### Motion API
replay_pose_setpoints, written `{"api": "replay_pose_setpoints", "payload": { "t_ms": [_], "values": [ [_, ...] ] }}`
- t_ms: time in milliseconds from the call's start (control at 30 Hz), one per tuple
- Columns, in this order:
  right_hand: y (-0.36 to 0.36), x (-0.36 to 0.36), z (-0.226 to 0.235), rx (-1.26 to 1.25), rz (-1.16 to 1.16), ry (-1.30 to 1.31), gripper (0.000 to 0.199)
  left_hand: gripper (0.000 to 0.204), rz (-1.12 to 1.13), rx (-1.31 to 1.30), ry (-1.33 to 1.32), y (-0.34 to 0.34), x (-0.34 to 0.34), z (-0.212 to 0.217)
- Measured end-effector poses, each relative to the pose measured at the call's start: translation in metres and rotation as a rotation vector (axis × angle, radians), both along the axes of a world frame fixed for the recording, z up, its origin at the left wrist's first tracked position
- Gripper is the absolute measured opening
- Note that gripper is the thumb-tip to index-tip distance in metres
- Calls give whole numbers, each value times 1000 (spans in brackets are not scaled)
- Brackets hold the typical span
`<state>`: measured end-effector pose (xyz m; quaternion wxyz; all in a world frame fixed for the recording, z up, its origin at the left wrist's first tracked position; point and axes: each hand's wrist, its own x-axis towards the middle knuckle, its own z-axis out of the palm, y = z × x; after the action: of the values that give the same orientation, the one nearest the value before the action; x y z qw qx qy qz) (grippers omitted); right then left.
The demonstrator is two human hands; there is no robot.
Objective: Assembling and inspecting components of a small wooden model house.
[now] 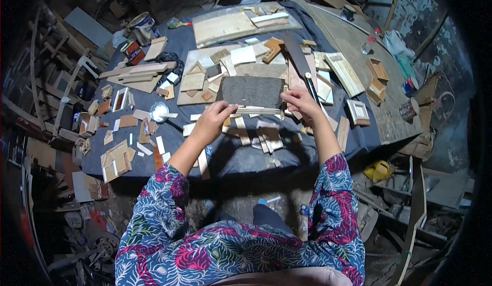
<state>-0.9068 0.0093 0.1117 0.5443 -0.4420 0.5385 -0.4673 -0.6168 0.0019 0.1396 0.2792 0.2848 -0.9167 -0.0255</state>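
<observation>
A long thin wooden strip (258,110) lies level between my two hands, just in front of a dark grey rough block (251,91). My left hand (214,120) pinches the strip's left end. My right hand (302,104) grips its right end. Below the strip, several short pale wooden strips (267,137) are laid side by side on the dark blue cloth (241,158). Flowered sleeves cover both of my forearms.
Wood offcuts and small frames (117,159) lie scattered left. A small round tin (159,111) sits left of my left hand, and a paint can (143,25) stands far left. Boards (225,27) lie at the back, a bare wooden tabletop (359,45) to the right. Debris litters the floor.
</observation>
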Motion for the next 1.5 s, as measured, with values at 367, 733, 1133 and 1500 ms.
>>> {"api": "replay_pose_setpoints", "payload": {
  "t_ms": [367,733,1133,1500],
  "values": [
    [18,20,-36,-264,-414,245,24,33,-38,-47,14,21,-10,-7],
    [9,16,-48,-408,-795,392,20,36,6,-85,86,52,-17,-3],
    [-1,-143,-27,-5,-1175,-263,32,34,238,1603,992,37,37,-45],
    [80,98,-39,-216,-295,-29,10,30,-187,1977,1270,51,17,-64]
  ]
}}
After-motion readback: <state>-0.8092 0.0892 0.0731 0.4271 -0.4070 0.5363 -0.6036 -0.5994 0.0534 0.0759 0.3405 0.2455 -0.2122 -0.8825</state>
